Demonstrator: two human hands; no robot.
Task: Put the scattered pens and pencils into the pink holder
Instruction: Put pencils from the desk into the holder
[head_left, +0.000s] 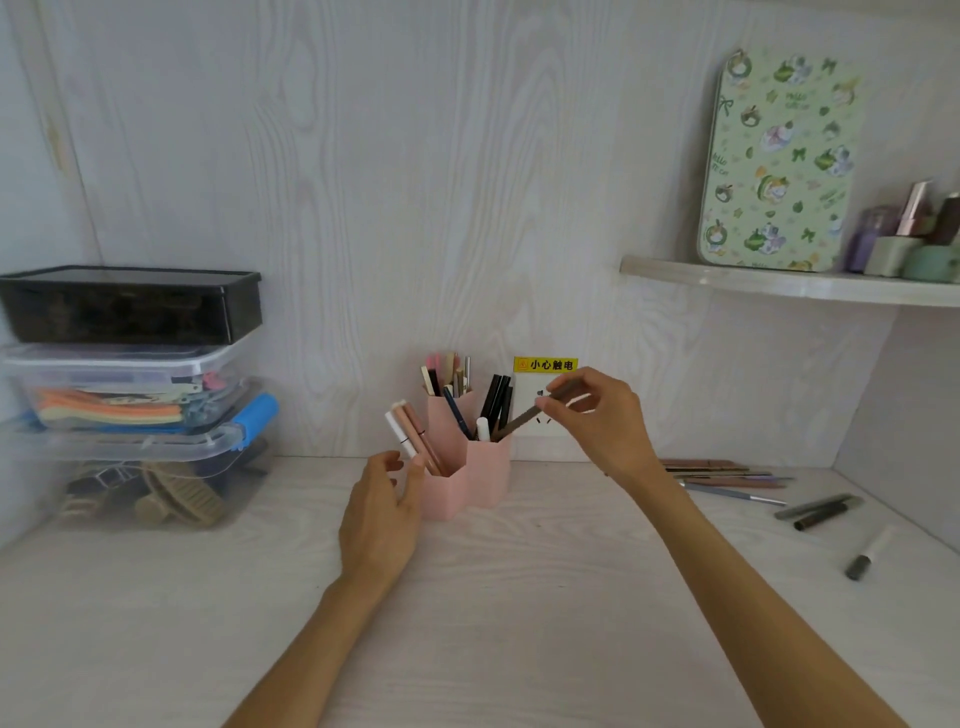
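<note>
The pink holder (470, 478) stands at the back of the desk against the wall, with several pens upright in its compartments. My right hand (597, 415) pinches a brown pencil (524, 418) whose lower end dips into the right compartment. My left hand (384, 512) rests beside the holder's left side, fingers relaxed and touching its wall. More pens and pencils (727, 475) lie scattered on the desk at the right, along with dark pens (821, 512) and a short marker (867, 553).
Stacked plastic storage boxes (135, 395) fill the left back corner. A wall socket with a yellow warning label (545, 365) sits behind the holder. A curved shelf (779, 286) at upper right carries a patterned tin and small bottles.
</note>
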